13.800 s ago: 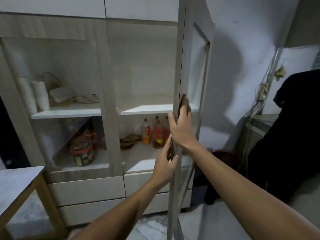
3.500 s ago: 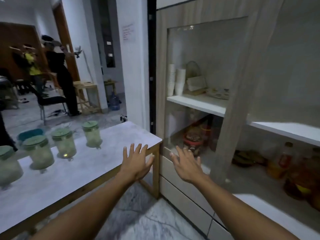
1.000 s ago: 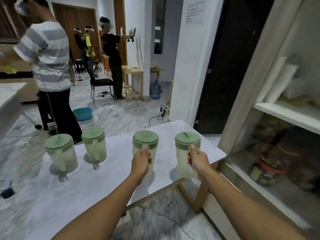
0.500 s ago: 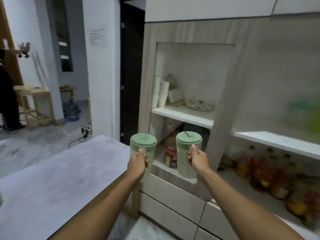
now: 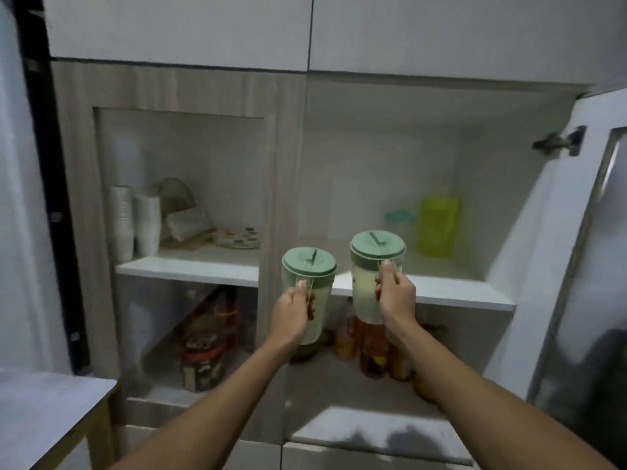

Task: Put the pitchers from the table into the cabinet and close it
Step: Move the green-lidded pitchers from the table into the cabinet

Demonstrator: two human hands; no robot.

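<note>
Left hand [image 5: 294, 312] clenched round handle of left pitcher [image 5: 308, 293]; right hand [image 5: 395, 296] likewise grasped right pitcher [image 5: 376, 276]. Both pitchers were held in air before open cabinet, right one at upper shelf [image 5: 451, 293] edge, left one lower, before centre post [image 5: 281, 184]. Risk: left pitcher knocking post or shelf lip; yellow container [image 5: 437, 225] at back crowding placement; open door [image 5: 576, 266] close by right elbow.
</note>
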